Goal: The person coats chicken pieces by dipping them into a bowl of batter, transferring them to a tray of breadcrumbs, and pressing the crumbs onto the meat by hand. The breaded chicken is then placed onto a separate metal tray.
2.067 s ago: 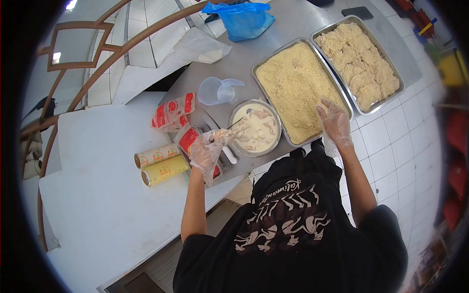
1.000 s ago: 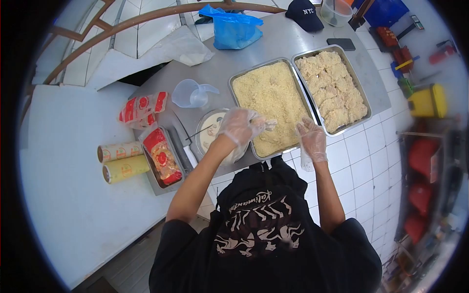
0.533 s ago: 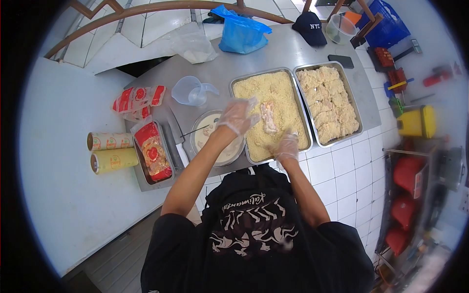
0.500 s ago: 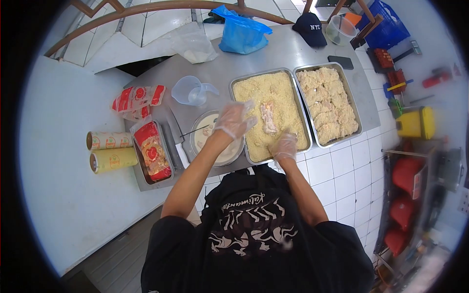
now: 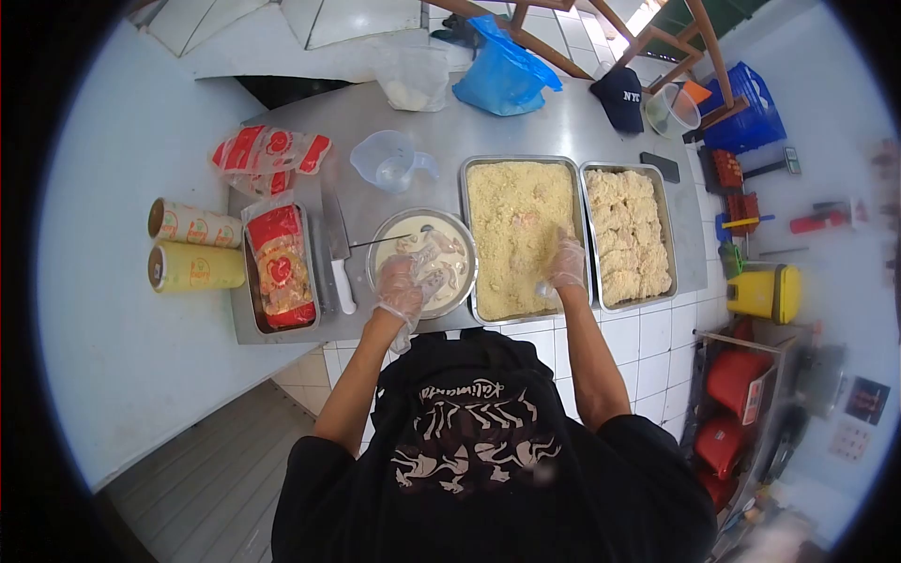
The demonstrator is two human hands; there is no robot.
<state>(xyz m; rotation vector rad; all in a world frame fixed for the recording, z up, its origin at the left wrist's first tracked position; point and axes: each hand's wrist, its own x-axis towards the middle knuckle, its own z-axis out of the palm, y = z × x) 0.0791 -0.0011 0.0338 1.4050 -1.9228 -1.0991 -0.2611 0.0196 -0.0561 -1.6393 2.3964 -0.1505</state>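
Observation:
My left hand, in a clear plastic glove, reaches over a metal bowl of white batter. Its fingers are apart, by the pale raw meat pieces lying in the liquid. A thin dark handle slants over the bowl's rim. My right hand, also gloved, rests at the right side of a metal tray of yellowish crumbs. Its fingers stretch forward, their tips partly in the crumbs. A mostly covered meat piece shows in the middle of the crumbs.
Coated pieces fill a second tray on the right. Left of the bowl are a white-handled knife, a tray with red-printed packed meat and two rolls. A measuring jug, blue bag, cap and phone sit farther back.
My left hand has moved from the crumb tray's left edge to over the batter bowl. My right hand has shifted forward along the tray. Crumbs now cover most of the meat piece.

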